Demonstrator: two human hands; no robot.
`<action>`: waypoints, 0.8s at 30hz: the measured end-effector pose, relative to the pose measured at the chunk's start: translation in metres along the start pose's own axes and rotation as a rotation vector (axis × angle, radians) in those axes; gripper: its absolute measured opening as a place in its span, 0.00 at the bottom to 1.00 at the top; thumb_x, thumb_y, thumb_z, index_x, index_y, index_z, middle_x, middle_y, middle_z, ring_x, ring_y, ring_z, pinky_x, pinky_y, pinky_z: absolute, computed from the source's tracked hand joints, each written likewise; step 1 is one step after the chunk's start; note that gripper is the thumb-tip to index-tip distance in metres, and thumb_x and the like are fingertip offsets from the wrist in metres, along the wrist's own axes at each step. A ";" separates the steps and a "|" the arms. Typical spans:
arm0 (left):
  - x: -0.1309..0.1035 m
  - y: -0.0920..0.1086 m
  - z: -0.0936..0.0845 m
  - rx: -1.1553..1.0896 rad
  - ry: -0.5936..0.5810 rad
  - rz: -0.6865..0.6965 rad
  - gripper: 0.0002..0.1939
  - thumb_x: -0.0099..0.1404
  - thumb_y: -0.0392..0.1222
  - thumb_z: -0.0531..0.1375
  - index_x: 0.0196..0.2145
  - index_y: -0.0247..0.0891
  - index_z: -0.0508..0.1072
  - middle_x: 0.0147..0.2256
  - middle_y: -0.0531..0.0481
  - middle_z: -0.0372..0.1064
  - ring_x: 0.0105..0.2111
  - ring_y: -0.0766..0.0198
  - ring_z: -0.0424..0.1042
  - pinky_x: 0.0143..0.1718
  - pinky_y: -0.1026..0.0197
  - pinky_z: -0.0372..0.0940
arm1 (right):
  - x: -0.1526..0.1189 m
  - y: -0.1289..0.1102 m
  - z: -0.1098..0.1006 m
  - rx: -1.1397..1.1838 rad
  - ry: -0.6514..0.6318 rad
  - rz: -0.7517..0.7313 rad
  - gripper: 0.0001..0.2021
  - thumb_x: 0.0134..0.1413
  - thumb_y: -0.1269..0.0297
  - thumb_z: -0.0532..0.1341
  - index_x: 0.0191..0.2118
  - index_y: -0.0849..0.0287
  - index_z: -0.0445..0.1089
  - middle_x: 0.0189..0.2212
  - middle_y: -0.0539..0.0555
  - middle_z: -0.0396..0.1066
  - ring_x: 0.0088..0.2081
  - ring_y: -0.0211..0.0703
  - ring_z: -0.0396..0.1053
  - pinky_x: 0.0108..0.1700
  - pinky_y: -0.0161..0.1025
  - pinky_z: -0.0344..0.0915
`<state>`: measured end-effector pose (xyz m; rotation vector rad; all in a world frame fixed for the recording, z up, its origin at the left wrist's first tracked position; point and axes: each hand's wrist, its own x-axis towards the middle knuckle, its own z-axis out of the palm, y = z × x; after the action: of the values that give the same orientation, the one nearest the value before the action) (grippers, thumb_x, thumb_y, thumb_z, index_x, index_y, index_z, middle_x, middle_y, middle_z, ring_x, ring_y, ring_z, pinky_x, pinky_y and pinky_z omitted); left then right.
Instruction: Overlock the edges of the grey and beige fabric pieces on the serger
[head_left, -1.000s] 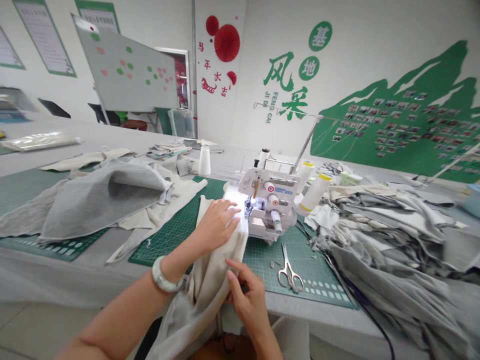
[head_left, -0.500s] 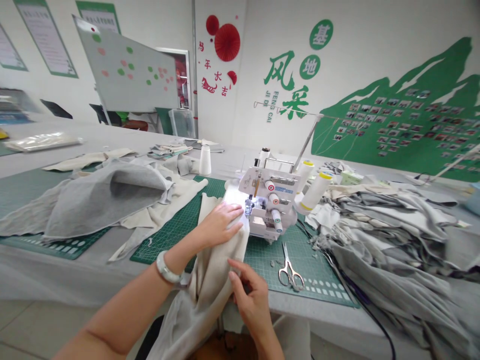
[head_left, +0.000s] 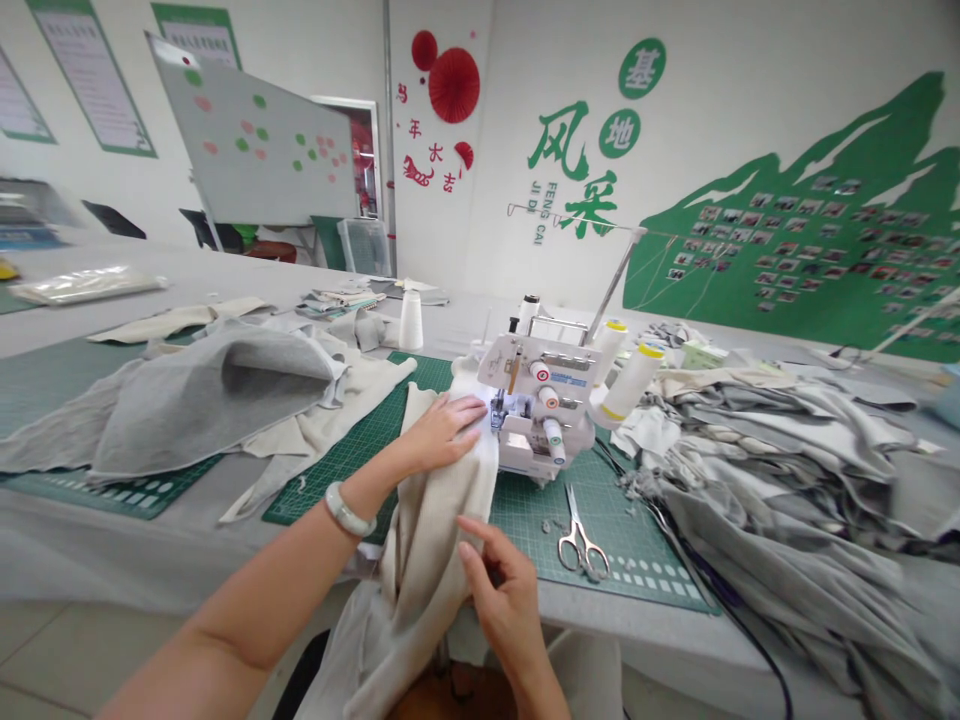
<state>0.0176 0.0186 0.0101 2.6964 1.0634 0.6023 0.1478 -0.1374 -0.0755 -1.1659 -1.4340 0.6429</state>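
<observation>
A long beige fabric piece [head_left: 439, 510] runs from my lap up to the lit needle area of a white overlock sewing machine [head_left: 540, 390]. My left hand [head_left: 442, 432] lies flat on the cloth just left of the presser foot, its fingers spread and a pale bangle on the wrist. Lower down, my right hand [head_left: 499, 580] is at the right edge of the fabric. Its index finger and thumb are apart, with the index tip touching or very near the cloth; the other fingers curl under.
Scissors [head_left: 581, 540] lie on the green cutting mat [head_left: 637, 560] right of my right hand. Grey fabric heaps [head_left: 787, 500] cover the right side, and more grey cloth [head_left: 202, 400] is at left. Thread cones [head_left: 634, 385] stand behind the machine; another white cone [head_left: 410, 322] stands farther left.
My left hand has shifted slightly left and up on the cloth. The beige fabric has moved a little toward the machine, its folds changed. My right hand is nearly still.
</observation>
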 end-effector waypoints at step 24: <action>0.000 -0.002 -0.001 -0.007 -0.037 0.029 0.23 0.68 0.40 0.48 0.59 0.36 0.63 0.62 0.41 0.58 0.62 0.55 0.55 0.65 0.45 0.43 | 0.006 -0.007 0.003 -0.013 -0.014 -0.042 0.15 0.55 0.66 0.60 0.48 0.56 0.75 0.42 0.55 0.77 0.36 0.43 0.73 0.39 0.36 0.69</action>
<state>0.0158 0.0205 0.0104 2.7106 1.0131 0.5583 0.1433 -0.1341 -0.0673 -1.1405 -1.4724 0.6150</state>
